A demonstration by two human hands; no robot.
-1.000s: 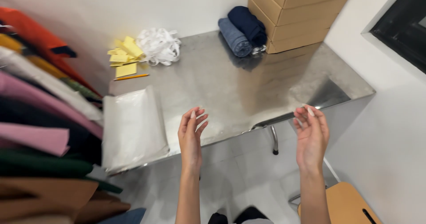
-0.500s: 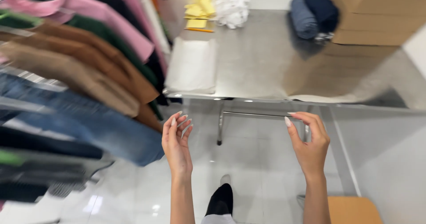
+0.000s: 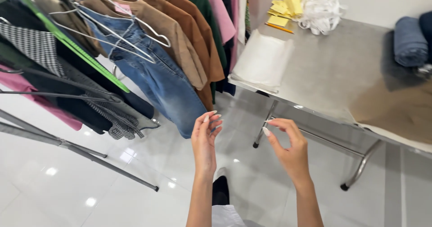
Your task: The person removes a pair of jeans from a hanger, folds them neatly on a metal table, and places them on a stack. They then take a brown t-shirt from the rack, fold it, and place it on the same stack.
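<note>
Both hands raised, bare, beside the clothes rail.
Left hand (image 3: 204, 139) and right hand (image 3: 288, 148) hover with fingers loosely spread, gripping nothing; the blue jeans (image 3: 166, 85) hang nearest, far left. I judge a full-hand grasp at their hem would be steadiest.

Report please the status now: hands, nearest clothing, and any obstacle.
Left hand open, empty. Right hand fingers curled, nothing visible held. Blue jeans nearest, hanging on rack, untouched. Metal table to the right, apart from hands.
</note>
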